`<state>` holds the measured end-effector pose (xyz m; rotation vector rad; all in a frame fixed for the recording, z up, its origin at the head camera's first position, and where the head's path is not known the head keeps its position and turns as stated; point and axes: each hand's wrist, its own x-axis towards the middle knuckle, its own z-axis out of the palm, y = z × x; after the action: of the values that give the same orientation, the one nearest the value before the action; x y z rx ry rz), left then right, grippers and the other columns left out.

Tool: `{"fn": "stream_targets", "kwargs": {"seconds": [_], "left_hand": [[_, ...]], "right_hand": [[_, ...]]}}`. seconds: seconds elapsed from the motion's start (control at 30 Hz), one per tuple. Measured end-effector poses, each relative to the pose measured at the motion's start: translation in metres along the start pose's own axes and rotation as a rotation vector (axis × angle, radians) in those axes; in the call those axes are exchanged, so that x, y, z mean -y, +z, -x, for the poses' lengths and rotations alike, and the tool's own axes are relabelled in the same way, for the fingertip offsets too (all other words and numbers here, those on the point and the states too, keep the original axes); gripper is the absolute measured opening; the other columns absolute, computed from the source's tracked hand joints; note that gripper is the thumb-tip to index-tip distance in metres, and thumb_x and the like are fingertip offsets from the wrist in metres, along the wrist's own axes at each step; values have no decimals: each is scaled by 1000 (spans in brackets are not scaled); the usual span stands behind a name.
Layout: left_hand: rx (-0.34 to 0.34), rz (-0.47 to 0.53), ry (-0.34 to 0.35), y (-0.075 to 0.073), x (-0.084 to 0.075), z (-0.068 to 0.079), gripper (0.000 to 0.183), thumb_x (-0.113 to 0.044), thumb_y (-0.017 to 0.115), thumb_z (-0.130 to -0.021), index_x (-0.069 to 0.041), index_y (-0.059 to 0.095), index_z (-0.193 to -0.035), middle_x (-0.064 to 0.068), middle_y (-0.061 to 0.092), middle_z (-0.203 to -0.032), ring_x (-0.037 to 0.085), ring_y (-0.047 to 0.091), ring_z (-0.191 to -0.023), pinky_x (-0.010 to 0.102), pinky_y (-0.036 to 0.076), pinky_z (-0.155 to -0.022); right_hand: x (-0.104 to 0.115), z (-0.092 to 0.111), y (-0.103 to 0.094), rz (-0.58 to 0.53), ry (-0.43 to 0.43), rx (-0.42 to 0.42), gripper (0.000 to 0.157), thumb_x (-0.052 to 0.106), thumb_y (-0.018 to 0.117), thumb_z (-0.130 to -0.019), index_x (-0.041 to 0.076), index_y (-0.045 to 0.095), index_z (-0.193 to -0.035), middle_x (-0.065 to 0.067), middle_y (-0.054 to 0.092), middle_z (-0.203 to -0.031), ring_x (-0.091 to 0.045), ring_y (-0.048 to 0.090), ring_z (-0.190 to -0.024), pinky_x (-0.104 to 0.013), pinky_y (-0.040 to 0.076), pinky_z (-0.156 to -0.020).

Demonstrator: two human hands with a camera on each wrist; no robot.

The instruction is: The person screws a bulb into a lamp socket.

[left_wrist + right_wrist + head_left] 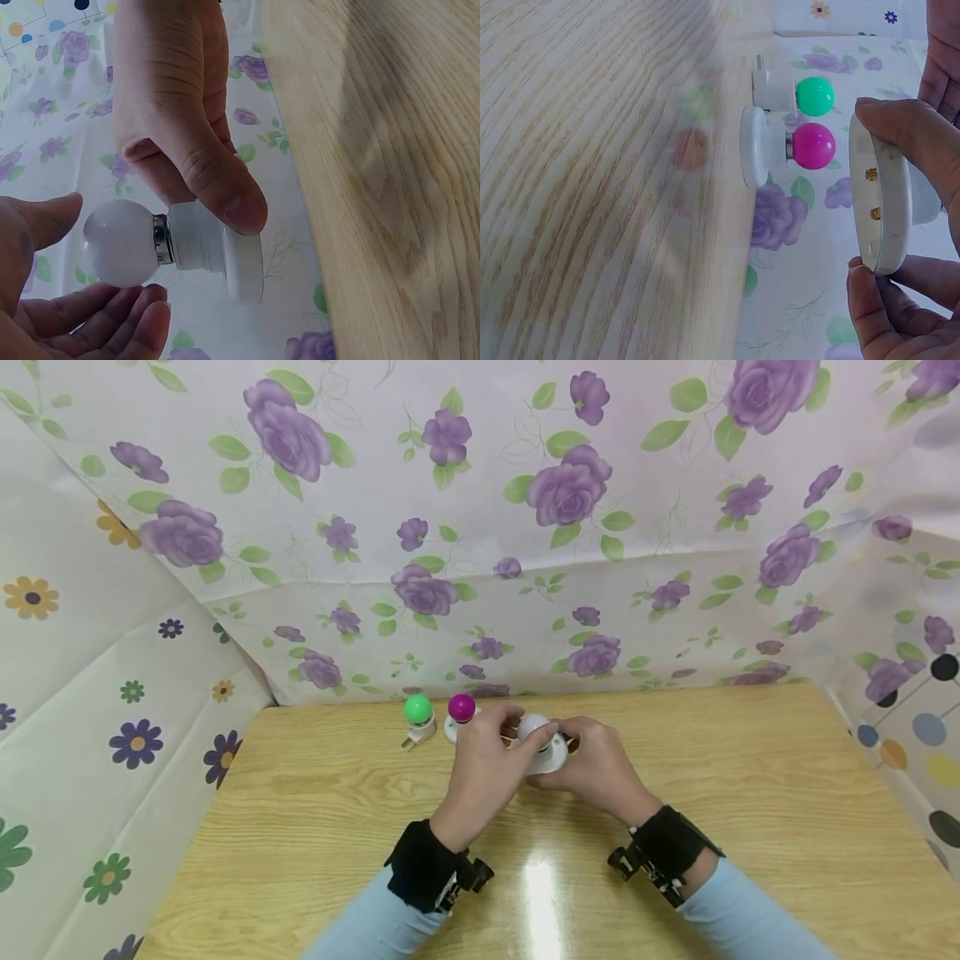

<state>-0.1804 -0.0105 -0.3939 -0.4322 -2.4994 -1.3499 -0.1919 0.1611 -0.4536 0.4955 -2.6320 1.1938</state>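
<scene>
A white light bulb (120,244) sits in a white round lamp holder (199,236), a strip of metal thread showing between them. My right hand (600,768) grips the holder's round base by its edge, thumb on one side and fingers on the other. Two brass screws show on the base's underside in the right wrist view. My left hand (487,760) is around the bulb with loosely bent fingers. In the left wrist view its thumb stands a little off the glass, and the fingertips are right at the bulb's lower side.
Behind my left hand, a magenta bulb (814,146) stands in a round white holder (754,148). Left of it is a green bulb (417,709) in a white plug-in holder (422,732) with metal prongs. Flowered cloth (480,527) hangs behind the wooden table (315,827).
</scene>
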Motion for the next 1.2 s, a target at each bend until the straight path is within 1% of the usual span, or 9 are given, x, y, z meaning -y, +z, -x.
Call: {"fn": "stream_targets", "kwargs": {"seconds": [0.07, 0.13, 0.33, 0.47, 0.63, 0.8, 1.03, 1.13, 1.2], "left_hand": [[-3, -5, 16, 0, 1, 0, 35, -45, 67, -82, -14, 63, -95, -7, 59, -88, 9, 57, -79, 29, 51, -67], [-2, -15, 25, 0, 1, 0, 33, -43, 68, -83, -13, 63, -95, -7, 60, -88, 9, 57, -78, 26, 49, -66], [22, -33, 33, -1, 1, -1, 32, -39, 67, -85, -11, 64, -100, -6, 61, -90, 8, 56, -79, 21, 47, -64], [47, -25, 39, -1, 0, -1, 31, -36, 66, -86, -11, 64, -104, -6, 60, -93, 6, 55, -82, 21, 48, -64], [75, -24, 58, -1, 1, -1, 29, -32, 64, -88, -10, 63, -107, -5, 60, -97, 6, 54, -87, 25, 49, -71], [115, -37, 84, -2, 1, -2, 28, -30, 62, -90, -11, 62, -110, -3, 59, -104, 8, 53, -92, 28, 49, -77], [189, -29, 77, -4, 2, -3, 33, -27, 59, -92, -10, 59, -120, -1, 57, -114, 8, 52, -98, 25, 47, -79], [206, -2, 68, -5, 2, -4, 34, -29, 59, -92, -11, 58, -121, -3, 56, -115, 7, 51, -99, 27, 48, -81], [206, 20, 63, -6, 1, -4, 37, -33, 60, -91, -12, 58, -121, -3, 56, -115, 7, 51, -100, 29, 48, -82]], "right_hand": [[0, 0, 0, -2, -3, -1, 60, 49, 83, -59, 22, 64, -109, 13, 58, -97, -5, 54, -79, -20, 48, -61], [0, 0, 0, -8, -8, 0, 63, 49, 83, -59, 20, 64, -112, 12, 58, -99, -5, 54, -79, -20, 49, -61], [1, 0, -1, -15, -10, 6, 70, 48, 83, -59, 13, 63, -116, 8, 59, -103, -6, 55, -80, -20, 49, -62], [2, -1, -1, -18, -11, 7, 71, 52, 82, -58, 14, 63, -115, 9, 59, -102, -7, 55, -80, -20, 49, -62], [2, -1, -2, -24, -13, 11, 73, 58, 79, -59, 15, 64, -115, 10, 59, -102, -7, 55, -80, -20, 49, -62], [2, -2, -3, -22, -17, 15, 73, 57, 79, -59, 14, 63, -115, 10, 60, -102, -7, 56, -80, -20, 49, -62], [2, -3, -3, -33, -41, 17, 69, 57, 79, -60, 18, 64, -114, 11, 60, -102, -7, 56, -81, -21, 49, -63], [1, -3, -3, -30, -50, 15, 69, 58, 78, -60, 18, 63, -115, 12, 60, -101, -6, 56, -81, -21, 49, -64], [1, -3, -3, -27, -43, 12, 69, 58, 78, -60, 19, 63, -115, 12, 60, -102, -5, 55, -81, -20, 49, -64]]}}
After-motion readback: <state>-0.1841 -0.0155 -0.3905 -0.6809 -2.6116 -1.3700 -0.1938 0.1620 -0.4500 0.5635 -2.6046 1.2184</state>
